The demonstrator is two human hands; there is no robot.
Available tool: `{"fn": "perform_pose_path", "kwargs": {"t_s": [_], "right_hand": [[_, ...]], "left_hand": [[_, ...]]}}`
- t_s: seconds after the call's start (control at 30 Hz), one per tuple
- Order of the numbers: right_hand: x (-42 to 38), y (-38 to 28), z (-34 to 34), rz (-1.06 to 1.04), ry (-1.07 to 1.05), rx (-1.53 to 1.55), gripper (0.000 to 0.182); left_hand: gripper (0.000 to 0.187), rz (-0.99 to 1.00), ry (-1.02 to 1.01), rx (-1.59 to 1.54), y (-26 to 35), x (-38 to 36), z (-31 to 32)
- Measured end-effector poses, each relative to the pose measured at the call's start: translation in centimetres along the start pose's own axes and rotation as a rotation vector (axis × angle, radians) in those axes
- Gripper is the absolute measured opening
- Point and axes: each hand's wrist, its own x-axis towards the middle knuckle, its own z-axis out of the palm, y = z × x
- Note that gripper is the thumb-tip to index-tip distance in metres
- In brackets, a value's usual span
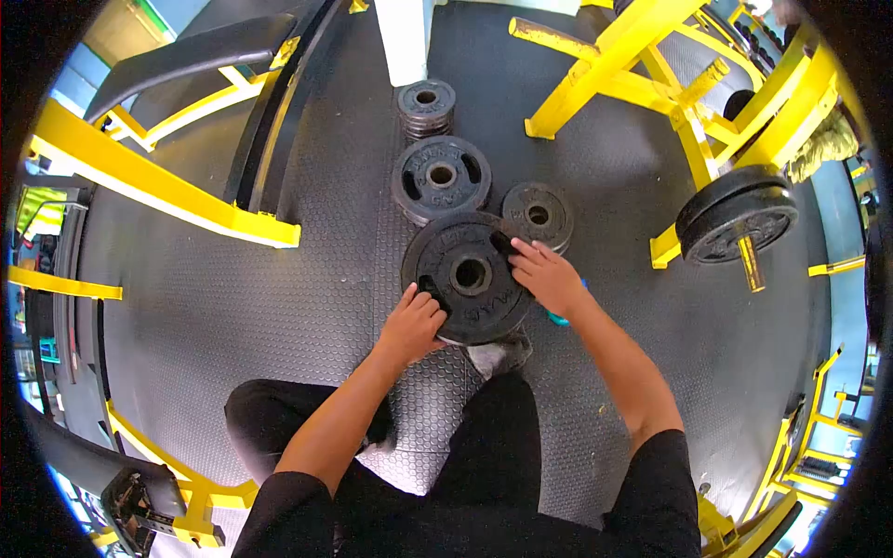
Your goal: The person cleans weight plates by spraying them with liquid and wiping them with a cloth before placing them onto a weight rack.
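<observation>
A large black weight plate (502,312) with a round centre hole is in front of me, above the floor. My left hand (412,324) grips its lower left rim, fingers curled at one of its handle slots. At the upper right slot, my right hand (547,276) has its fingers hooked in. Just beyond lies a stack topped by a plate with slots (441,200), and behind that a stack of smaller plates (427,116). Another small plate (549,197) lies to the right. Below the held plate shows a grey, crumpled-looking thing (502,356), partly hidden.
Yellow machine frames stand on the left (167,191) and on the right (605,74). Black plates (744,228) hang on a yellow peg at right. A padded bench (195,60) is at upper left. Dark textured rubber matting (326,316) covers the floor.
</observation>
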Motion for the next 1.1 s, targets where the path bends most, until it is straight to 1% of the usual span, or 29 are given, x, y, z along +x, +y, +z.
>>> {"fn": "perform_pose_path", "kwargs": {"t_s": [0.07, 0.1, 0.17, 0.2, 0.23, 0.27, 0.3, 0.33, 0.37, 0.43, 0.47, 0.5, 0.53, 0.57, 0.6, 0.63, 0.67, 0.7, 0.77, 0.8, 0.83, 0.87, 0.9, 0.93, 0.97, 1.03, 1.07, 1.1], "right_hand": [[0.4, 0.3, -0.9, -0.102, -0.077, -0.052, 0.027], [0.4, 0.2, -1.6, -0.112, -0.074, -0.075, 0.027], [0.6, -0.1, -2.7, -0.165, -0.124, -0.017, 0.031], [0.7, -0.2, -4.3, -0.166, -0.184, 0.000, 0.046], [0.8, 0.0, -5.3, -0.174, -0.183, -0.003, 0.046], [0.5, 0.3, -5.9, -0.108, -0.187, 0.141, 0.054], [0.3, 0.2, -6.7, -0.037, -0.191, 0.286, 0.062], [0.6, 0.2, -9.0, -0.004, -0.223, 0.340, 0.062], [0.8, 0.3, -10.7, -0.005, -0.227, 0.344, 0.062], [0.5, 0.9, -12.7, -0.004, -0.332, 0.432, 0.064], [0.2, 1.1, -12.9, 0.007, -0.295, 0.499, 0.065], [0.0, 0.9, -12.8, 0.017, -0.292, 0.500, 0.065], [0.0, 0.7, -12.6, 0.181, -0.350, 0.709, 0.060], [-0.1, 0.6, -12.2, 0.345, -0.405, 0.914, 0.056], [-0.5, 0.3, -11.2, 0.349, -0.403, 0.911, 0.056], [-0.9, -0.1, -9.5, 0.426, -0.213, 1.164, 0.055], [-1.1, -0.3, -7.9, 0.500, -0.012, 1.412, 0.054], [-0.7, -0.3, -6.8, 0.504, -0.013, 1.412, 0.054], [-0.1, -0.2, -4.2, 0.556, 0.136, 1.543, 0.055], [0.0, 0.0, -2.7, 0.542, 0.137, 1.545, 0.054], [0.0, 0.4, -1.3, 0.536, 0.139, 1.540, 0.054], [0.2, 0.2, -0.1, 0.618, 0.112, 1.509, 0.053], [0.8, 0.0, 0.4, 0.701, 0.083, 1.477, 0.051], [1.3, -0.3, 0.9, 0.693, 0.171, 1.515, 0.048], [1.9, -0.4, 1.0, 0.698, 0.154, 1.522, 0.048], [3.3, -0.6, 0.7, 0.867, 0.159, 1.277, 0.050], [4.1, -0.8, -0.2, 0.922, 0.123, 1.175, 0.057], [4.4, -1.2, -0.1, 0.924, 0.119, 1.180, 0.057]], "left_hand": [[0.057, 0.014, 0.002, 0.013, -0.4, -0.2, -0.6], [0.057, 0.030, -0.013, 0.022, -0.7, -0.4, -1.0], [0.060, 0.043, -0.023, 0.025, -1.2, -0.7, -2.3], [0.061, 0.035, -0.014, -0.043, -1.3, -0.8, -3.2], [0.063, 0.026, -0.009, -0.115, -1.1, -1.2, -4.0], [0.063, 0.021, -0.010, -0.118, -0.8, -1.5, -5.4], [0.062, -0.026, -0.003, -0.254, -0.6, -1.7, -7.2], [0.061, -0.073, 0.008, -0.389, -0.3, -1.8, -8.7], [0.061, -0.075, 0.005, -0.393, 0.0, -2.0, -9.6], [0.057, -0.096, 0.139, -0.546, 0.7, -2.1, -11.4], [0.057, -0.090, 0.136, -0.544, 1.0, -1.8, -12.8], [0.056, -0.182, 0.124, -0.634, 1.4, -1.5, -14.2], [0.056, -0.270, 0.112, -0.724, 1.6, -0.9, -15.0], [0.056, -0.259, 0.113, -0.725, 1.5, -0.3, -15.2], [0.056, -0.432, 0.075, -0.899, 1.4, 0.1, -15.3], [0.057, -0.610, 0.036, -1.069, 1.2, 0.5, -15.4], [0.060, -0.576, 0.120, -1.001, 0.7, 0.9, -14.5], [0.060, -0.575, 0.117, -1.003, 0.0, 1.4, -12.9], [0.061, -0.646, 0.139, -0.964, -1.2, 2.7, -10.3], [0.064, -0.697, 0.065, -0.966, -1.4, 3.4, -10.8], [0.064, -0.694, 0.072, -0.965, -2.0, 4.0, -9.6], [0.063, -0.713, 0.150, -0.929, -2.7, 4.2, -7.4], [0.063, -0.732, 0.224, -0.894, -3.1, 4.5, -6.6], [0.063, -0.752, 0.210, -0.901, -3.4, 4.4, -5.8], [0.062, -0.783, 0.201, -0.958, -3.8, 5.0, -6.0], [0.061, -0.810, 0.193, -1.008, -4.2, 6.0, -5.5], [0.060, -0.859, 0.219, -1.034, -4.4, 6.5, -4.8], [0.059, -0.913, 0.238, -1.061, -4.5, 6.7, -4.0]]}}
